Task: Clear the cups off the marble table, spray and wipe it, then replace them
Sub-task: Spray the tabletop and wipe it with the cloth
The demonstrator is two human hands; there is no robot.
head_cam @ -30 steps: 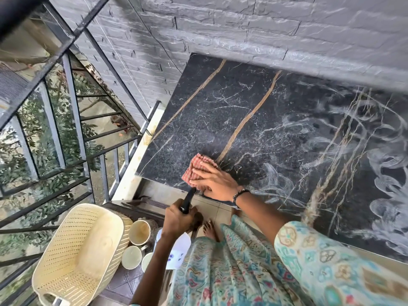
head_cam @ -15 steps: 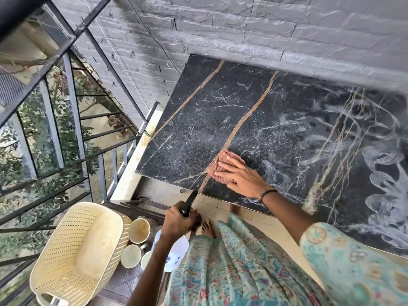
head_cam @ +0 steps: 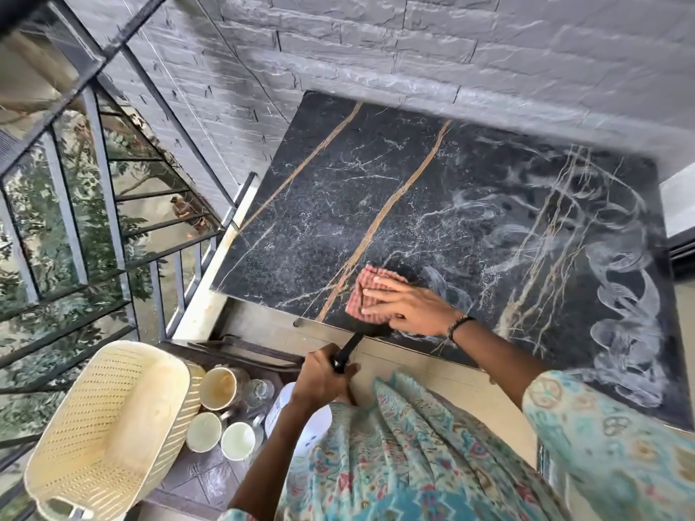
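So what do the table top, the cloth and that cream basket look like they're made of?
Table top: polished black marble by its look, white and gold veins, though it could be a marble-look slab. Cloth: woven fabric, red-checked, matte. Basket: cream moulded plastic, with rows of perforations.

cloth [head_cam: 364, 292]: its right part was covered by the right hand [head_cam: 411, 308] pressed flat on it
spray bottle [head_cam: 301, 426]: mostly hidden behind the left hand [head_cam: 323, 376] and the patterned dress; only the black nozzle and part of the white body showed
marble table [head_cam: 376, 189]: far edge blurred, right edge blurred too
basket [head_cam: 105, 426]: lower corner close to the frame's bottom edge
glass [head_cam: 259, 391] beside the cups [head_cam: 222, 385]: too faint to tell its shape
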